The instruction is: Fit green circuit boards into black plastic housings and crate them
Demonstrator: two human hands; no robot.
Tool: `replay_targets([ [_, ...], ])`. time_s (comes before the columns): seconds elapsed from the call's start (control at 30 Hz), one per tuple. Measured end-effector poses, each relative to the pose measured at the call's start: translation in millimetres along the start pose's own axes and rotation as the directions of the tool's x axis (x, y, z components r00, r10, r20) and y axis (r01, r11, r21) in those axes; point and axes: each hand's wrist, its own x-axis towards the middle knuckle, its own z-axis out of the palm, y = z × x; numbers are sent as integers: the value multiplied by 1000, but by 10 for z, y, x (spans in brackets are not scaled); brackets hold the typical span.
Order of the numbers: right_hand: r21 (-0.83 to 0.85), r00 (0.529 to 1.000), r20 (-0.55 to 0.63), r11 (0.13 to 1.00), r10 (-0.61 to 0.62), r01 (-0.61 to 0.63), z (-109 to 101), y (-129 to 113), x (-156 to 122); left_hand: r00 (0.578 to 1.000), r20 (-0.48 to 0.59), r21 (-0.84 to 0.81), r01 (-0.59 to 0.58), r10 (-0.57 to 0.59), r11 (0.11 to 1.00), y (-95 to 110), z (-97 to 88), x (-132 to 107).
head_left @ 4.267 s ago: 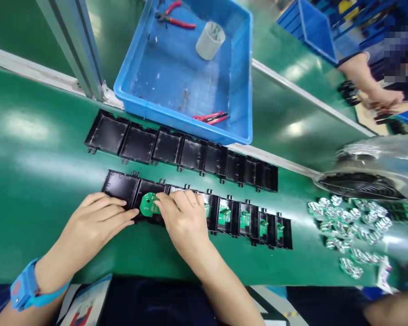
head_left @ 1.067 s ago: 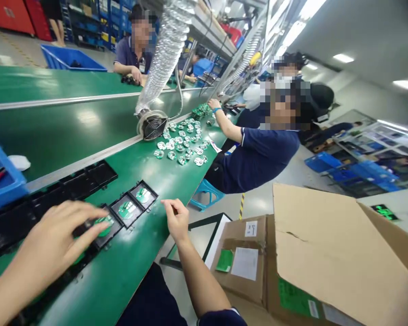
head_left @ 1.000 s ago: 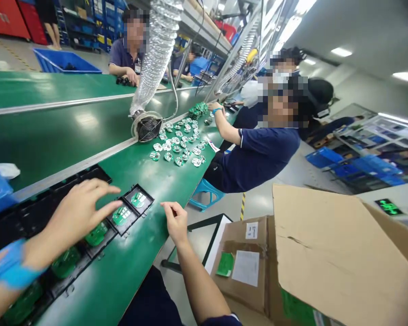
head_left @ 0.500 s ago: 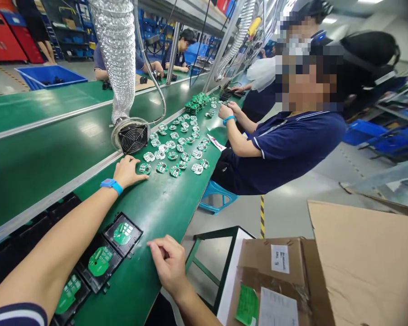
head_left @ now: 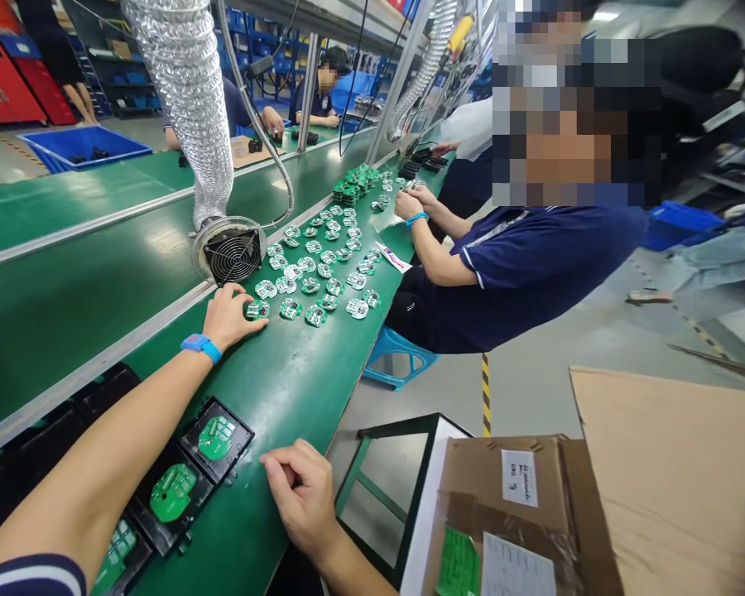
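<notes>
My left hand [head_left: 229, 315] reaches far out along the green bench, fingers closing on a small round green circuit board [head_left: 256, 310] at the near edge of a spread of several such boards [head_left: 319, 265]. A blue wristband [head_left: 201, 347] sits on that wrist. My right hand [head_left: 301, 495] rests at the bench's front edge with its fingers curled in, nothing visible in it. Under my left forearm lies a row of black plastic housings [head_left: 217, 437], each with a green board inside.
A fan on a silver flexible duct [head_left: 229, 248] stands just behind the boards. A co-worker in a dark blue shirt [head_left: 521, 265] sits right of the bench. A cardboard box [head_left: 596, 497] stands at lower right. A blue bin [head_left: 80, 147] sits far left.
My left hand left the housings and stretched out to the loose boards. My right hand slid back to the bench edge and curled. The view swung right.
</notes>
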Motion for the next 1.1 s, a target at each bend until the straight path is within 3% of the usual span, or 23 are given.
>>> replay_targets([
  [0.1, 50, 999, -38, 998, 28, -27, -18, 13, 23, 999, -40, -112, 15, -19, 994, 169, -258, -251],
  [0.17, 117, 993, -105, 993, 47, -34, -14, -13, 77, 998, -9, -306, 58, -64, 950, 299, -522, -608],
  [0.2, 151, 988, -145, 988, 43, -21, 1, -48, 114, 994, 33, -461, 105, -101, 881, 367, -665, -839],
  [0.3, 227, 974, -225, 970, -41, 93, 117, -273, 226, 958, 174, -809, 272, -230, 521, 573, -1059, -1639],
  [0.37, 259, 968, -214, 948, -133, 187, 243, -505, 257, 934, 239, -880, 325, -267, 347, 689, -1243, -2155],
  [0.47, 302, 952, -146, 904, -270, 303, 439, -877, 197, 927, 240, -934, 302, -290, 193, 788, -1409, -2776],
  [0.67, 345, 861, 15, 811, -508, 473, 706, -1372, -140, 901, 158, -979, 195, -404, 52, 788, -1614, -3626],
  [0.73, 339, 817, 93, 789, -569, 512, 791, -1478, -256, 889, 144, -982, 183, -435, 50, 753, -1694, -3897],
  [0.8, 331, 771, 189, 779, -608, 533, 909, -1574, -356, 860, 120, -973, 202, -497, 114, 675, -1803, -4209],
  [0.87, 328, 717, 276, 764, -640, 555, 1076, -1665, -444, 773, -55, -935, 183, -632, 305, 547, -1938, -4588],
  [0.9, 334, 684, 313, 751, -659, 570, 1179, -1709, -488, 681, -220, -879, 173, -698, 445, 468, -2008, -4805],
  [0.97, 365, 603, 381, 713, -701, 598, 1417, -1795, -593, 418, -588, -658, 252, -693, 710, 305, -2127, -5281],
  [1.0, 384, 558, 417, 695, -717, 607, 1544, -1837, -658, 304, -714, -532, 350, -631, 771, 227, -2169, -5524],
  [1.03, 400, 511, 457, 682, -728, 612, 1674, -1878, -733, 236, -785, -429, 461, -573, 777, 155, -2195, -5759],
  [1.07, 410, 467, 496, 672, -732, 617, 1804, -1917, -817, 213, -815, -349, 563, -539, 749, 89, -2204, -5976],
  [1.1, 414, 424, 534, 664, -731, 623, 1930, -1954, -908, 222, -817, -287, 644, -532, 709, 31, -2196, -6169],
])
